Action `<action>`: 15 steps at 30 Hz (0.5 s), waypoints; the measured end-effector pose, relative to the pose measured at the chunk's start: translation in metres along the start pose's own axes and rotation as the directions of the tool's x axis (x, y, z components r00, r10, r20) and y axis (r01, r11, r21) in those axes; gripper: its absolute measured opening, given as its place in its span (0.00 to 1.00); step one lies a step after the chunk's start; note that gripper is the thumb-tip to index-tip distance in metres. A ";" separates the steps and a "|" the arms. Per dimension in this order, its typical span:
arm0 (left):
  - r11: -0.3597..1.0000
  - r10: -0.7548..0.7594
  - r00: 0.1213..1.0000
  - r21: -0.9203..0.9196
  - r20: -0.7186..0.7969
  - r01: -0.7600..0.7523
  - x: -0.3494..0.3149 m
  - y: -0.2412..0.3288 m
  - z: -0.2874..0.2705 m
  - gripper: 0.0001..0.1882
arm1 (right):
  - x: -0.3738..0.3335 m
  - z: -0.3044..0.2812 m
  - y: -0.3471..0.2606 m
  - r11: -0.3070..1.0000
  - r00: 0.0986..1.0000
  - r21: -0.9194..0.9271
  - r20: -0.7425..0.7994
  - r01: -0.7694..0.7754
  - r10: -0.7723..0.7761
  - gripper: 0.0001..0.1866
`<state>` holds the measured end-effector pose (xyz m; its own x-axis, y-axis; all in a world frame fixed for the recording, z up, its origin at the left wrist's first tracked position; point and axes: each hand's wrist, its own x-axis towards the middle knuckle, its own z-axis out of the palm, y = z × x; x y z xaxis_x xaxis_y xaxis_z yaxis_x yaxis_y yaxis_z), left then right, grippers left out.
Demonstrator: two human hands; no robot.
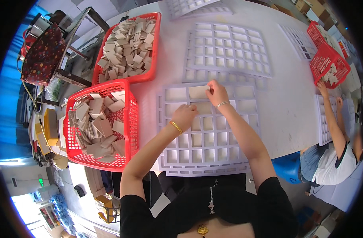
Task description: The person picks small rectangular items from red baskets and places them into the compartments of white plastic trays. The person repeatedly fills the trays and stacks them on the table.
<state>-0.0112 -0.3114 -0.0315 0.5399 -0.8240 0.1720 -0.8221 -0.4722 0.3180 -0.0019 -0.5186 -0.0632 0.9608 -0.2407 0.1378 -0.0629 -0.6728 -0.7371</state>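
In front of me lies a white foam tray (171, 155) divided into rectangular compartments, with another tray edge showing beneath it. My right hand (217, 94) is closed on the right end of a flat beige rectangular tile (198, 92), held at a compartment in the far row. My left hand (184, 116) is closer to me, its fingers curled together by the left edge of another beige tile (203, 108); whatever it pinches is hidden. Beige pieces also sit in several middle compartments, such as a small tile (196, 140).
A red basket of larger tiles (128, 119) stands at my left, with a red basket of smaller tiles (155, 47) behind it. More white trays (229, 49) lie stacked beyond mine. At the right, a co-worker (334, 164) reaches toward another tray near a red basket (328, 65).
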 end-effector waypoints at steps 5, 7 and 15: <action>0.989 -0.072 0.958 0.107 -0.279 0.106 0.037 -0.028 -0.044 0.07 | -0.009 -0.005 -0.014 0.884 0.963 -0.387 0.042 0.261 -0.266 0.13; 0.981 -0.159 0.850 0.017 -0.502 0.193 0.056 -0.071 -0.065 0.07 | -0.013 -0.003 -0.016 0.838 0.944 -0.434 0.146 0.331 -0.297 0.12; 0.689 -0.658 0.751 0.358 -0.056 0.630 0.083 -0.242 -0.113 0.20 | -0.019 -0.002 -0.034 0.819 0.945 -0.509 0.307 0.264 -0.114 0.15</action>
<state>0.2524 -0.2301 0.0109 0.9565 -0.2905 -0.0276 -0.2908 -0.9568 -0.0068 -0.0183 -0.4931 -0.0395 0.9979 0.0640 0.0114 0.0649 -0.9709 -0.2305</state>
